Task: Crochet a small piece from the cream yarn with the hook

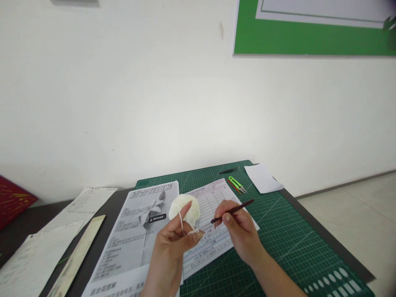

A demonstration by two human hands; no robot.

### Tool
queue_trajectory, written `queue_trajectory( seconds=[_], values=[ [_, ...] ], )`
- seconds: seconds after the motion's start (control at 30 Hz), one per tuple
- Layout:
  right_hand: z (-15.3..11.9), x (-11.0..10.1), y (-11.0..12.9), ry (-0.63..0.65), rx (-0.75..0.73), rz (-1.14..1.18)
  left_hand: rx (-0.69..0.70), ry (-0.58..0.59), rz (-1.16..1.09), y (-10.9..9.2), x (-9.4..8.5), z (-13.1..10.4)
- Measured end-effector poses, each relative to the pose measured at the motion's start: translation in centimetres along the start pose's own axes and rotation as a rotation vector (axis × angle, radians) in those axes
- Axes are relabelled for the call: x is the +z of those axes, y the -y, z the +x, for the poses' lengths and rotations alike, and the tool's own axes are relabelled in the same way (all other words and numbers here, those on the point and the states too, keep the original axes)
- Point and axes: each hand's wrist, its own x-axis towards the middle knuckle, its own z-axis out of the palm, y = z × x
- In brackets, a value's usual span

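Observation:
My left hand (177, 233) pinches white yarn (182, 220) between thumb and fingers, and a strand loops over the raised index finger. Just behind it a ball of cream yarn (189, 208) rests on the printed sheets. In my right hand (238, 227) is a dark reddish-brown crochet hook (244, 205), held like a pen with its tip pointing left toward the left hand. A gap separates the hook tip from the yarn. Whether any stitches are formed at the left fingertips is too small to tell.
A green cutting mat (278, 235) covers much of the dark table. Green thread snips (236, 184) and dark tweezers (229, 170) lie at the back, near white paper (262, 178). Printed sheets (120, 243) lie left, beside a ruler-like strip (78, 255) and handwritten pages (37, 255).

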Motion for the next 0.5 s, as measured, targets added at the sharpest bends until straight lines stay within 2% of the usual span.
queue_trajectory(
  seconds=[0.17,0.4,0.5],
  values=[
    [-0.2,0.1,0.8,0.045,-0.095,-0.196,0.033,-0.020,0.032,0.2,-0.2,0.2],
    [-1.0,0.4,1.1,0.178,-0.273,-0.448,0.101,-0.056,0.138,0.9,-1.3,1.2],
    [-1.0,0.6,0.8,0.109,-0.261,-0.396,0.069,-0.036,0.066,1.1,-1.6,1.4]
  ],
)
